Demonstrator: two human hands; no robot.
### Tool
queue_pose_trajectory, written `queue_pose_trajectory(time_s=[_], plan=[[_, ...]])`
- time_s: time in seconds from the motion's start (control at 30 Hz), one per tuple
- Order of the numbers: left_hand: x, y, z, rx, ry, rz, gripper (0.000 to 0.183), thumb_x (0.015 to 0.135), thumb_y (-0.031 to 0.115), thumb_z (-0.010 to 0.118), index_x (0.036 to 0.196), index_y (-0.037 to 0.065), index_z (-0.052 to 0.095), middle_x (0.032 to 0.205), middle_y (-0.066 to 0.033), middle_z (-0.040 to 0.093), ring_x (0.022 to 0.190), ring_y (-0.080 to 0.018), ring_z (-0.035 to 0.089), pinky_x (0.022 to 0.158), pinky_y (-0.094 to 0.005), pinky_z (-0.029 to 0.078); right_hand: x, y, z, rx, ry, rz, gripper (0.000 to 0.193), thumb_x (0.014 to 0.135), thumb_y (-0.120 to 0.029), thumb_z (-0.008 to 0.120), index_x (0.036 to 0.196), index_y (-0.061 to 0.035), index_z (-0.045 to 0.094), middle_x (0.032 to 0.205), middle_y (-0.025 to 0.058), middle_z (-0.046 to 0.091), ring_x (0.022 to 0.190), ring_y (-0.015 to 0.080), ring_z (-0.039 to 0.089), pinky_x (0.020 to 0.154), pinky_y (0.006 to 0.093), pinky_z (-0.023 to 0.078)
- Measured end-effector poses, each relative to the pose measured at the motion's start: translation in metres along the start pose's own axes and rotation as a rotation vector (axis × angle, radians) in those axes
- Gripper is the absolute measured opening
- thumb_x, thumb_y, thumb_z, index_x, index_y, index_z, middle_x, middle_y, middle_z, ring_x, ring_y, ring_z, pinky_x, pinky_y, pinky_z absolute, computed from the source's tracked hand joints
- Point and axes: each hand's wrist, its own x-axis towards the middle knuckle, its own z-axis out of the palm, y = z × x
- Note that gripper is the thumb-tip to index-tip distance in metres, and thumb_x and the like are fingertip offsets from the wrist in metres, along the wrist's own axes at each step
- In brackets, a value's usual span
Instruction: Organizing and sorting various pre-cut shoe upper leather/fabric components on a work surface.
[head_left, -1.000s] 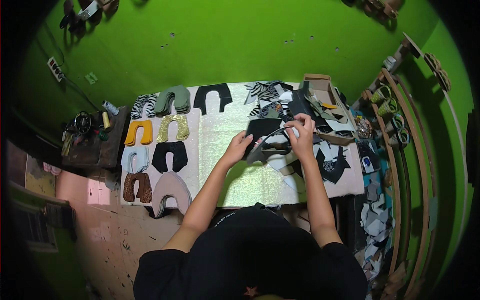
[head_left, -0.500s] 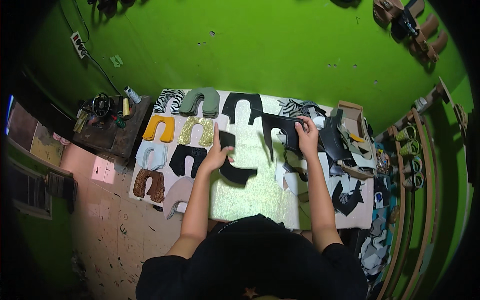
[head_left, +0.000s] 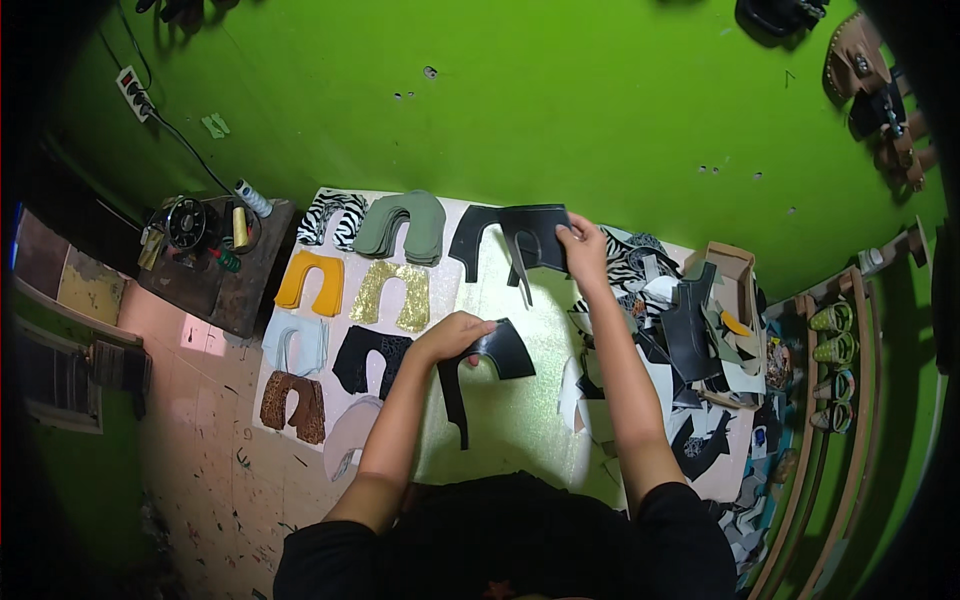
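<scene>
My left hand (head_left: 455, 338) is closed on a black U-shaped cut piece (head_left: 508, 355), one leg of which hangs toward me over the table's middle. Farther back, my right hand (head_left: 585, 248) pinches the edge of another black U-shaped cut piece (head_left: 537, 232). That piece is held over the right side of a black U-shaped piece (head_left: 468, 242) at the table's far edge and partly hides it. Whether the two touch, I cannot tell. Left of my left hand lie a black textured stack (head_left: 357, 352) and a gold glittery stack (head_left: 372, 300) of similar pieces.
More U-shaped stacks fill the table's left: zebra (head_left: 332, 205), green (head_left: 403, 222), yellow (head_left: 296, 280), pale blue (head_left: 287, 343), leopard (head_left: 277, 400) and pinkish (head_left: 345, 437). Scraps and a cardboard box (head_left: 738, 262) crowd the right. A sewing machine (head_left: 187, 225) stands left; a shoe rack (head_left: 858, 380) stands right.
My right hand has carried its black piece leftward over the one at the far edge. The left hand's piece has turned, and that hand sits nearer the table's middle. The whole view has shifted.
</scene>
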Motion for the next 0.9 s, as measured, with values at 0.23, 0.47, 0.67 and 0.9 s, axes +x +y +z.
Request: queue_pose_trajectory(time_s=[0.23,0.47,0.67,0.9], plan=[[0.033,-0.014,-0.01,0.192,0.449,0.263,0.029,0.083,0.027,0.052,0.094,0.0,0.054,0.046,-0.0072,0.047,0.045,-0.015,0.05,0.049,-0.0328,0.041,0.038,0.04,0.042,0.011,0.04,-0.025,0.024,0.076,-0.005,0.058,0.098,0.005,0.059,0.09,0.0111,0.063,0.078,0.0131,0.057,0.07,0.0245,0.045],[0.06,-0.049,-0.023,0.251,0.54,0.103,0.052,0.078,0.023,0.057,0.122,0.005,0.037,0.064,-0.0135,0.059,0.061,-0.0298,0.059,0.059,-0.0369,0.044,0.065,0.114,0.042,-0.431,0.243,0.187,0.022,0.07,-0.012,0.067,0.085,0.0023,0.062,0.074,0.0106,0.064,0.066,0.0162,0.06,0.064,0.0268,0.046],[0.075,-0.057,-0.02,0.226,0.543,0.07,0.054,0.078,0.028,0.057,0.124,0.008,0.036,0.094,-0.019,0.061,0.089,-0.0349,0.058,0.077,-0.0384,0.044,0.083,0.145,0.026,-0.481,0.318,0.24,0.021,0.068,-0.012,0.07,0.084,0.0001,0.063,0.072,0.0097,0.064,0.065,0.0164,0.06,0.064,0.0269,0.047],[0.072,-0.061,-0.022,0.204,0.587,0.013,0.052,0.079,0.031,0.055,0.123,0.008,0.037,0.101,-0.0193,0.059,0.095,-0.0352,0.056,0.082,-0.0382,0.042,0.085,0.135,0.037,-0.577,0.289,0.246,0.023,0.065,-0.013,0.071,0.083,0.0002,0.063,0.076,0.0132,0.064,0.071,0.0234,0.062,0.07,0.0304,0.047]])
